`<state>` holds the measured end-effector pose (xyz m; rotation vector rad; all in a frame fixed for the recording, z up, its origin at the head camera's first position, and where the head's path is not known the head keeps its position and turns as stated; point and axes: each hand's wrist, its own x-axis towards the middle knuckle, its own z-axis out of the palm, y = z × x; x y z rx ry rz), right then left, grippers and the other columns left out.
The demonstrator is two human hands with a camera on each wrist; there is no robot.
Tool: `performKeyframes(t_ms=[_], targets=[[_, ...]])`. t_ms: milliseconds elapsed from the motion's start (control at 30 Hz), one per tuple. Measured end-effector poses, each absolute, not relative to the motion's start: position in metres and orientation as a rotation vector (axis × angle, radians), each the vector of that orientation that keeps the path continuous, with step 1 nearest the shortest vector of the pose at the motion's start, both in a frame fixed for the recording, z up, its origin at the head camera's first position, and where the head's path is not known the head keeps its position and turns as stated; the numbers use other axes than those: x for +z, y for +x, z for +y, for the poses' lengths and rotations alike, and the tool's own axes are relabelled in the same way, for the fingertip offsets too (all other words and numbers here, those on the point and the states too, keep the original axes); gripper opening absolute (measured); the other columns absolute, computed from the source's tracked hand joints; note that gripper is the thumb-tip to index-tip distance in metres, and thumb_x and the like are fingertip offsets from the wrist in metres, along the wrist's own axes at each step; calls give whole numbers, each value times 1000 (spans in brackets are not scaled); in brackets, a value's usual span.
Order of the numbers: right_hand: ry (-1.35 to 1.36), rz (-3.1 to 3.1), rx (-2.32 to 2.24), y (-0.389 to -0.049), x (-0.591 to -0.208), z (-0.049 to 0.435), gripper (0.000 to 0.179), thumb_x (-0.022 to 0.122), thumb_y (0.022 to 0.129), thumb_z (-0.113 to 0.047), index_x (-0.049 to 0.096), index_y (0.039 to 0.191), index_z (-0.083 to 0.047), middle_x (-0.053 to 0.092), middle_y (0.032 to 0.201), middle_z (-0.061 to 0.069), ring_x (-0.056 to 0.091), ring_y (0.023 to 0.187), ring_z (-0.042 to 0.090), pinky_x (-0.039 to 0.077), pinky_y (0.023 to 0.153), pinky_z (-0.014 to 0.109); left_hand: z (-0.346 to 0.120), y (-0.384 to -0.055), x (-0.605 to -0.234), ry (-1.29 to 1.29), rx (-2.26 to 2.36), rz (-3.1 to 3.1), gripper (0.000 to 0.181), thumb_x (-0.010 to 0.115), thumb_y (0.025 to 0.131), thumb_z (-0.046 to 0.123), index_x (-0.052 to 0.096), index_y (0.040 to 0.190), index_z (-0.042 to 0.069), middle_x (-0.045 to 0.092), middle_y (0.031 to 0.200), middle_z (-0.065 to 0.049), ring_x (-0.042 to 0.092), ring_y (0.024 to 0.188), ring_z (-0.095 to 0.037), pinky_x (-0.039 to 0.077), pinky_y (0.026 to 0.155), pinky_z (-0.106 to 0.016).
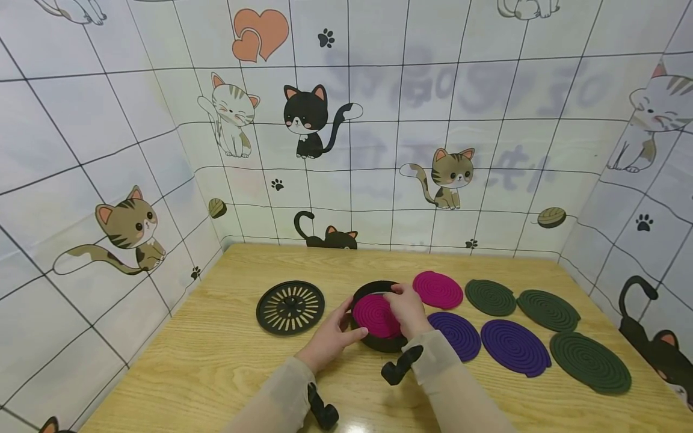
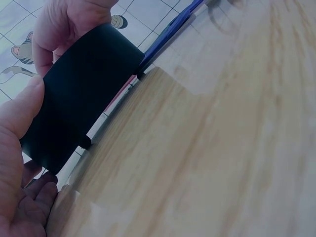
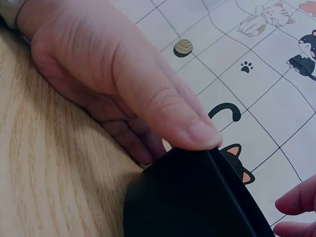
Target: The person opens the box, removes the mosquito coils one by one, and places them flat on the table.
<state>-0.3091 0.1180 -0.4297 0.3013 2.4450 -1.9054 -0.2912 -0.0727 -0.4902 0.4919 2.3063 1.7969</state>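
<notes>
A black round mosquito coil holder (image 1: 384, 344) stands on the table with a pink mosquito coil (image 1: 370, 313) inside its rim. On the holder's left side my left hand (image 1: 330, 338) grips the wall, thumb at the near rim; the left wrist view shows the thumb on the holder's wall (image 2: 84, 94). My right hand (image 1: 408, 310) reaches over the right rim, its fingers bent down at the pink coil's far right edge. I cannot tell whether they pinch the coil. In the right wrist view only two fingertips of the right hand (image 3: 298, 210) show, above the opening.
A black slotted lid (image 1: 290, 308) lies left of the holder. To the right, flat on the wood table (image 1: 206, 361), are another pink coil (image 1: 438, 290), two purple coils (image 1: 514, 347) and three green coils (image 1: 590, 362). A cat-print sheet (image 1: 373, 180) surrounds the table.
</notes>
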Motion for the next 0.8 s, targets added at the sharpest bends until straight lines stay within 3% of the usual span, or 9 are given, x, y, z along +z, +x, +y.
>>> performKeyframes(t_ms=[800], targets=[[308,2408,-1949,-309,-426,118,49,52,95,-11,41,140,4,35,143,24,40,127,40,35,105,55,-73,-290,-489,493,1791,2324,85,71,87,38,22,154,17,32,153,-11,33,138,-30,28,112,-43]])
